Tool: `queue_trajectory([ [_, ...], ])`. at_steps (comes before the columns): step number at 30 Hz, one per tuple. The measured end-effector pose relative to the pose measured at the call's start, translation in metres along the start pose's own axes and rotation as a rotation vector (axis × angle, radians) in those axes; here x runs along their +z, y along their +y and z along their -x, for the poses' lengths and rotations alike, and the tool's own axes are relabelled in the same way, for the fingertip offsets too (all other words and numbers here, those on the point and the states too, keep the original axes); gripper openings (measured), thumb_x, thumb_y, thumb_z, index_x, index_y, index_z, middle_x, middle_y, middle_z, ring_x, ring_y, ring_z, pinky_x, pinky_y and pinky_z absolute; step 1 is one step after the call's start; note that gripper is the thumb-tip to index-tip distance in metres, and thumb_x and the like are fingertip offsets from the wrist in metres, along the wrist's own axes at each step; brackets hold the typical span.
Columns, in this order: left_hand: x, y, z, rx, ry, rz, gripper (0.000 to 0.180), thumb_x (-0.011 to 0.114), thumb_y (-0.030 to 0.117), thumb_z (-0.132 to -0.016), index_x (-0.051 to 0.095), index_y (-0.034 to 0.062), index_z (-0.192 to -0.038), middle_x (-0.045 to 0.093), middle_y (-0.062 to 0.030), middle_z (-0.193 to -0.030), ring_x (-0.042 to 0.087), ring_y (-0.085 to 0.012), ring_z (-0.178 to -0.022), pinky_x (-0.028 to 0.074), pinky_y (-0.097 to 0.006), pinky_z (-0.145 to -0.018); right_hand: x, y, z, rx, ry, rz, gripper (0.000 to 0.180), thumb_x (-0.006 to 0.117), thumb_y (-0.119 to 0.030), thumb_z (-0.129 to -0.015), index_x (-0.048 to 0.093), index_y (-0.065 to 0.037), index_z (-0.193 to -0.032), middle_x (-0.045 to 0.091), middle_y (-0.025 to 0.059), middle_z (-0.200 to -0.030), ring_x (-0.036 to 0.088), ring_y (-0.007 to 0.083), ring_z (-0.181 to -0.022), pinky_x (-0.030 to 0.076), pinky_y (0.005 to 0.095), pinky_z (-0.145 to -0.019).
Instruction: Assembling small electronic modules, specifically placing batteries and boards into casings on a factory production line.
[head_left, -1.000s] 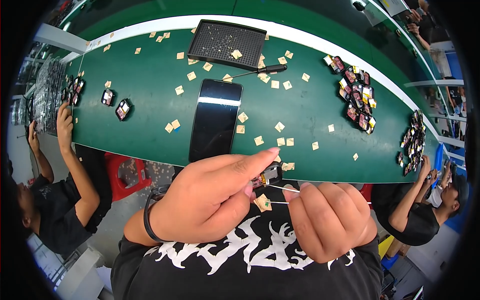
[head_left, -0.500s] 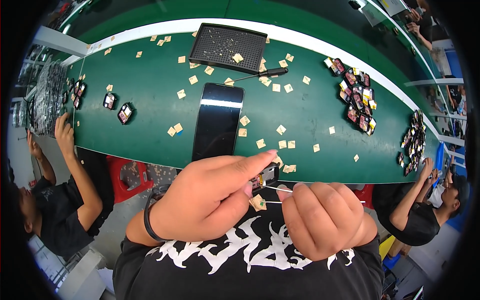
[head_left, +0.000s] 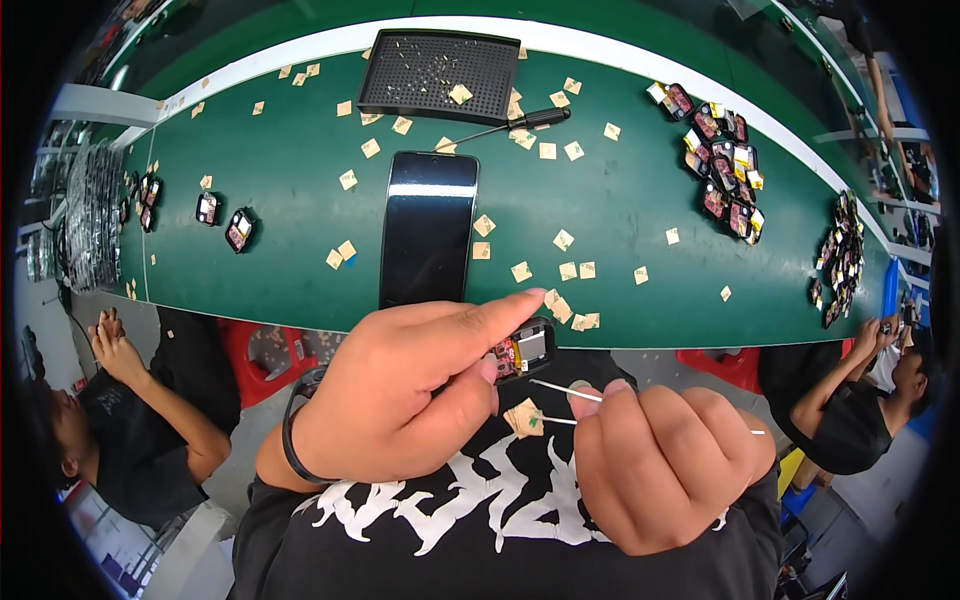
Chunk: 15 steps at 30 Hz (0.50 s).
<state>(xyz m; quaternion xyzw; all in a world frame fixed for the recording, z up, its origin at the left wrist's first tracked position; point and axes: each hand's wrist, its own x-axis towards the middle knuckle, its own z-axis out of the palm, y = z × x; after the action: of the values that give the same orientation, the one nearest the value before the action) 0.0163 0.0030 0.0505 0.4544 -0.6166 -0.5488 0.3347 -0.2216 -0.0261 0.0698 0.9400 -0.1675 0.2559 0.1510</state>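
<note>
My left hand [head_left: 400,390] pinches a small black casing [head_left: 535,345] holding a red circuit board and a silvery rectangle; its index finger stretches out above the casing. Beside it, my right hand [head_left: 655,455] is closed round thin, pale tweezers [head_left: 566,390], whose two prongs stand apart. The upper prong's tip lies just below the casing, with a gap between them. At the lower prong's end is a small stack of tan square pieces [head_left: 525,418], with a green mark on it. My palms hide part of the casing and most of the tweezers.
On the green table [head_left: 590,330] lie a black phone [head_left: 430,235], a screwdriver [head_left: 540,119], a perforated black tray [head_left: 420,85] and scattered tan squares. More casings are piled at the right [head_left: 720,165] and a few lie left [head_left: 240,229]. Co-workers sit on both sides.
My right hand has drawn back right and down, taking the tweezers' tip away from the casing. The casing's inside shows more now. The view has shifted slightly.
</note>
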Motion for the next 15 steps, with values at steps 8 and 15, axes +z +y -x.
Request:
queue_trajectory([
  [8,0.0007,0.0047,-0.0018,-0.090,-0.034,0.045,0.053,0.045,-0.015,-0.088,0.061,-0.0065,-0.138,0.068,-0.0105,-0.087,0.068,-0.0096,-0.067,0.054,-0.022,-0.060,0.0062,-0.0008,0.0015,0.035,0.029,-0.047,0.006,0.068,-0.006,-0.070,0.064,-0.002,-0.072,0.058,0.0044,-0.071,0.055,0.0155,-0.066,0.034,0.0263,-0.052],
  [15,-0.0008,0.0037,-0.0020,-0.111,-0.051,0.070,0.053,0.046,-0.012,-0.087,0.061,-0.0068,-0.137,0.067,-0.0095,-0.085,0.066,-0.0090,-0.065,0.053,-0.022,-0.059,0.0083,-0.0018,0.0042,0.072,0.026,-0.130,0.008,0.068,-0.008,-0.072,0.064,-0.001,-0.072,0.058,0.0055,-0.073,0.055,0.0168,-0.067,0.034,0.0259,-0.052],
])
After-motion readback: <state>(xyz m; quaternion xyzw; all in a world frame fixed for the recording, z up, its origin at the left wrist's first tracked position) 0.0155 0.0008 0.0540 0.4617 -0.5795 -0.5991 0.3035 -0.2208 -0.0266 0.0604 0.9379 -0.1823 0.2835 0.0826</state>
